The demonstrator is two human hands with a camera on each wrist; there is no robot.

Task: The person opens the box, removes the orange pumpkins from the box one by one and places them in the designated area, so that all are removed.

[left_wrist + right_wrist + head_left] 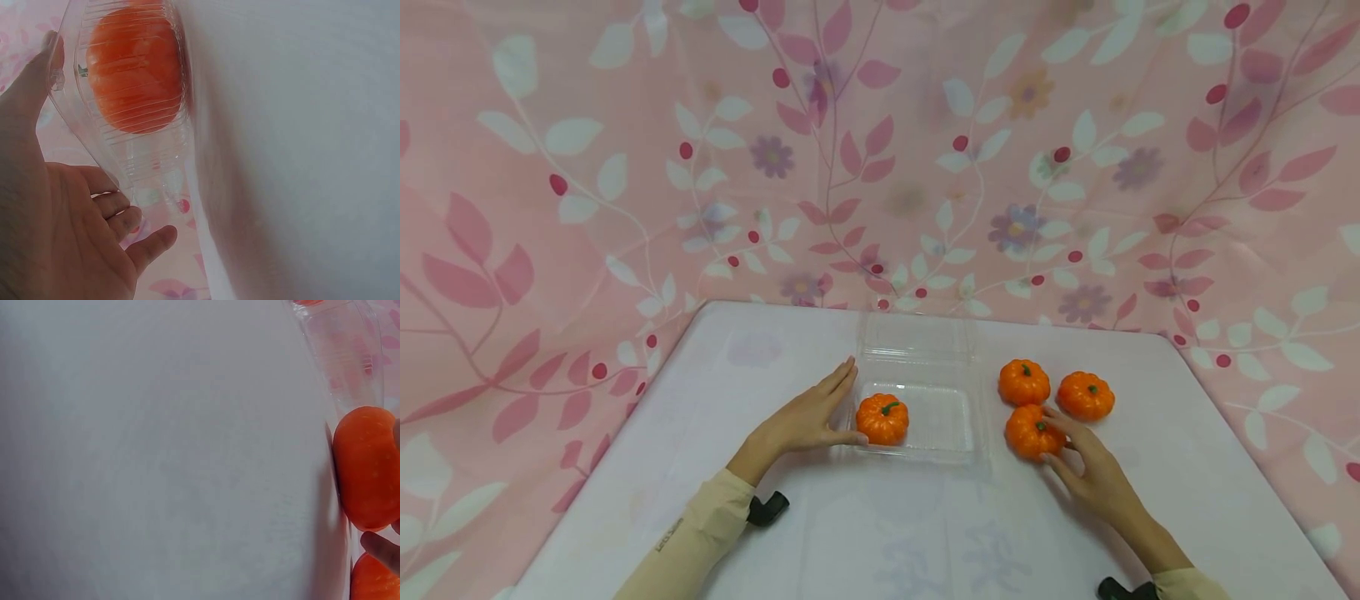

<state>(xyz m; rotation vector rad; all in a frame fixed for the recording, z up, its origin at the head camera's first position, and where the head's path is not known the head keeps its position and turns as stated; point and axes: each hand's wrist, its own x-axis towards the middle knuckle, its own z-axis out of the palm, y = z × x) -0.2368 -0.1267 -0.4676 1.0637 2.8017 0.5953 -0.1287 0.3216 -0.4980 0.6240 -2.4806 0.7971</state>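
A clear plastic clamshell box (936, 417) lies with its lid folded back, and one small orange pumpkin (882, 419) sits in its left side. My left hand (808, 417) rests against the box's left edge, fingers fairly straight, thumb at the front corner. Through the ribbed wall the left wrist view shows that same pumpkin (134, 69) beside my left hand (81, 219). On the right, my right hand (1093, 471) holds the nearest loose pumpkin (1030, 432) between thumb and fingers. Only fingertips and this pumpkin (365, 469) show at the right wrist view's edge.
Two more pumpkins stand close behind the held one: one at the back left (1024, 382), one at the back right (1086, 396). A white cloth covers the table (865, 533). Pink floral fabric (880, 167) hangs behind and along the sides.
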